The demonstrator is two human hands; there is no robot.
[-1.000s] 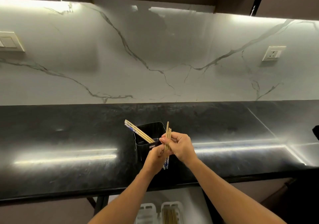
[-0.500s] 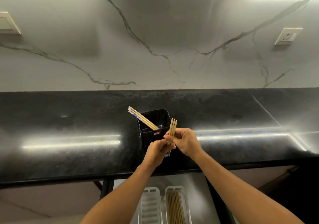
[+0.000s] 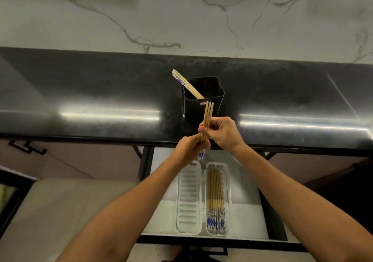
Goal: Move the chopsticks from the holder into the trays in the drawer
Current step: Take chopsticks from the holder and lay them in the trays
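Squaring a small bundle of chopsticks over the open drawer.

Nearest me, the two white slotted plastic trays point(image 3: 189, 198) lie side by side in the drawer, the right tray point(image 3: 227, 199) already lined with sticks, the left bare. Above them my left hand point(image 3: 189, 149) and right hand point(image 3: 223, 133) both close on three thin bamboo chopsticks with blue-patterned ends point(image 3: 207, 120), held nearly upright. They look light, stiff and smooth, likely to slide apart, so I judge pinching mid-length best. Beyond, on the counter, the black plastic holder point(image 3: 203, 98) keeps a few more leaning chopsticks point(image 3: 186, 84).
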